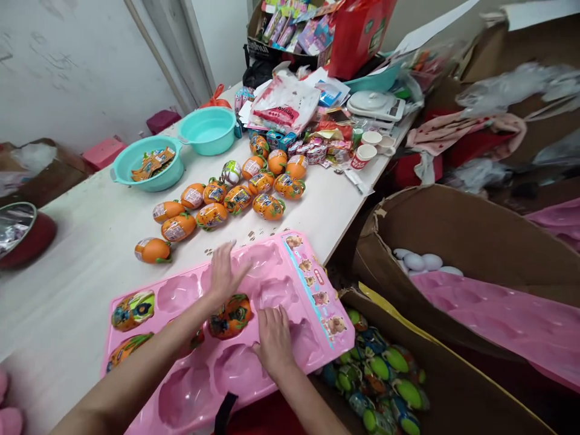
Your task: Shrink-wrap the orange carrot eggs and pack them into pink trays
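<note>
A pink molded plastic tray (181,374) with egg-shaped hollows lies at the table's front edge, a picture strip (315,290) along its right end. Several wrapped toy eggs sit in hollows, among them a green-and-white one (133,310) and an orange one (231,316). Above the back row of hollows, my left hand (223,273) is open with fingers stretched and thumb apart, holding nothing. My right hand (274,339) rests open on the tray, just right of the orange egg, fingers lying over the ridge between hollows. My left forearm partly hides another egg.
Loose orange toy eggs (212,215) cluster behind the tray. Turquoise basins (170,175), paper cups (364,157) and a white scale (376,106) stand farther back. At the right are a carton of green-ended eggs (380,368) and a larger carton (453,223) with white eggs.
</note>
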The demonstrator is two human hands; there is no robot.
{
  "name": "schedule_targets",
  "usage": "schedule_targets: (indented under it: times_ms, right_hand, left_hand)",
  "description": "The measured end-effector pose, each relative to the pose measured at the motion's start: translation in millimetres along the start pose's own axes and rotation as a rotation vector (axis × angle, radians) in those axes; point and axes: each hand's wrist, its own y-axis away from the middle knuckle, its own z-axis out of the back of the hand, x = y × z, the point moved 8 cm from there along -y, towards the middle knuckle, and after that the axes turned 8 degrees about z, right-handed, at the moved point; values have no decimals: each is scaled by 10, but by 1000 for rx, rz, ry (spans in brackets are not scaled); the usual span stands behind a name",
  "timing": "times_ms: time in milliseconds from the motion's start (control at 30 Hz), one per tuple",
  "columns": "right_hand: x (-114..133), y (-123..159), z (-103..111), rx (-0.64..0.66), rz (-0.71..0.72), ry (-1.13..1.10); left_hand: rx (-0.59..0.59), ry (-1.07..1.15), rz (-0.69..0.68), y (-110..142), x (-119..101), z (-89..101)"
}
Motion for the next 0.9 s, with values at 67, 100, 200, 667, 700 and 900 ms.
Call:
schedule_targets:
  times_ms: [67,100,200,667,700,900]
  right_hand:
    - [-2,41,-9,-41,51,-38]
    - [-37,86,25,-83,59,-49]
    - [-342,334,313,-302,-43,-12]
    - [-2091,262,580,-233,-685,-518]
    - [-2091,252,594,-259,-684,-496]
    - [-2142,265,607,-291,-687,-422]
  left_hand:
    - [19,-30,-50,-674,-287,-83]
    - [65,-41,-109,-1006,-458,-169]
    - [197,-59,-183,-1802,-781,-431]
    - [355,-19,-189,-1141,-656,-603]
    - [357,-27,-194,-1128,-711,-662]
    - [412,-81,-183,-1287,-941,-753]
